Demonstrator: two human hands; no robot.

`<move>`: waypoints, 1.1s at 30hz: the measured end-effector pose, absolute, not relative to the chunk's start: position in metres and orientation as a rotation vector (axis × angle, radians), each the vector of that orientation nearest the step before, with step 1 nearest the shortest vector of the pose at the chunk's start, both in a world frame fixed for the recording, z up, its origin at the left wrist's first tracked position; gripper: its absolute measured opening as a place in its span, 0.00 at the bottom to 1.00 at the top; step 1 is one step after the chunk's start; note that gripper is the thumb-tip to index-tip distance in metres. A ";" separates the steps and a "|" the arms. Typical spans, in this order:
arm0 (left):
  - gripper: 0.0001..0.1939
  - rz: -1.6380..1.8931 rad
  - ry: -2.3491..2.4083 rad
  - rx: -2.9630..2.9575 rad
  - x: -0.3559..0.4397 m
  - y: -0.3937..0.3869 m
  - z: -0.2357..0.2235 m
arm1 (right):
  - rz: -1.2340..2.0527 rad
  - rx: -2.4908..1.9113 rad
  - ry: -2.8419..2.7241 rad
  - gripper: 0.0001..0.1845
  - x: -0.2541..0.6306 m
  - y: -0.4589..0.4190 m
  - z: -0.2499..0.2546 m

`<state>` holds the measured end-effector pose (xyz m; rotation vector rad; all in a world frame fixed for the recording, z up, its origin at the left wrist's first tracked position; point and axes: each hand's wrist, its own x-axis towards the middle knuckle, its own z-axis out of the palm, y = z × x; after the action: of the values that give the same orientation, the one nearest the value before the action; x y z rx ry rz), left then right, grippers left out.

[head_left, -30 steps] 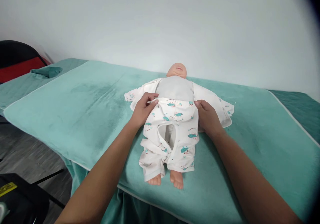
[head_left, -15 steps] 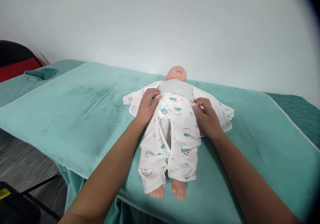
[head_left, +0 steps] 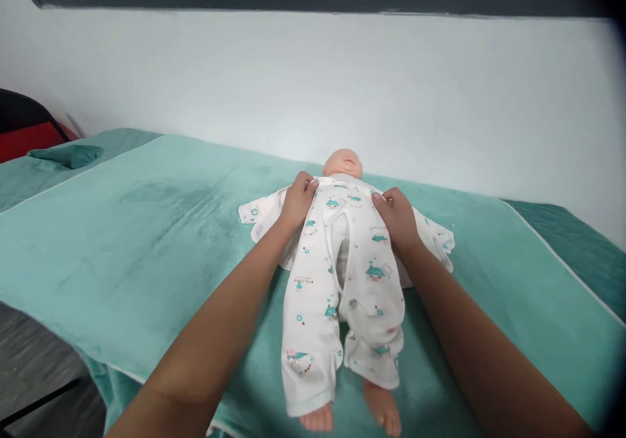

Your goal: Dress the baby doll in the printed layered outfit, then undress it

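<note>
1 doll (head_left: 343, 164) lies on teal cloth (head_left: 147, 255) near a white wall (head_left: 293, 79).

The baby doll (head_left: 342, 164) lies on its back on the top sheet (head_left: 147, 249), head toward the wall (head_left: 293, 86) behind, feet toward the near edge. The trousers (head_left: 374, 255) lie over its legs and torso; jacket sleeves (head_left: 257, 211) extend left and right. The left hand (head_left: 299, 200) sits at the waistband's left end, the right hand (head_left: 396, 219) at its right. The chair (head_left: 29, 128) stands at far left, beyond the sheet.
</note>
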<state>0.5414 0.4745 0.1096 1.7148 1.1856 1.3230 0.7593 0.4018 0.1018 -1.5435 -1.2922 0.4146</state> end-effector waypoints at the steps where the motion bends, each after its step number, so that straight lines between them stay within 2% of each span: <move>1: 0.07 1.309 1.191 1.650 0.543 0.478 0.107 | 0.486 -1.542 -1.229 0.18 0.759 0.407 0.100; 5: 0.08 1.264 1.166 1.633 0.542 0.479 0.099 | 0.643 -1.530 -1.109 0.18 0.757 0.410 0.095; 10: 0.07 1.247 1.019 2.104 0.534 0.479 0.111 | 0.407 -1.361 -1.470 0.12 0.765 0.414 0.093; 15: 0.09 0.994 1.021 2.048 0.535 0.489 0.121 | 0.401 -1.349 -1.732 0.14 0.778 0.431 0.095; 19: 0.12 1.137 1.222 1.889 0.545 0.504 0.117 | 0.264 -1.604 -1.587 0.12 0.778 0.446 0.100; 24: 0.13 1.200 1.393 1.769 0.556 0.526 0.108 | 0.243 -1.677 -1.433 0.14 0.776 0.467 0.103; 27: 0.09 1.198 1.312 1.732 0.557 0.530 0.104 | 0.306 -1.628 -1.416 0.14 0.776 0.471 0.101; 29: 0.06 1.196 1.230 1.747 0.556 0.529 0.102 | 0.364 -1.560 -1.395 0.11 0.775 0.468 0.098; 31: 0.08 1.191 1.168 1.791 0.554 0.525 0.100 | 0.403 -1.473 -1.386 0.06 0.773 0.462 0.095; 33: 0.11 1.166 1.128 1.833 0.551 0.519 0.100 | 0.400 -1.363 -1.440 0.08 0.771 0.454 0.093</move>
<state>0.5509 0.5192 0.0996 1.8332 1.1280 1.1656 0.7708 0.4539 0.0933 -1.3635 -1.4404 0.3995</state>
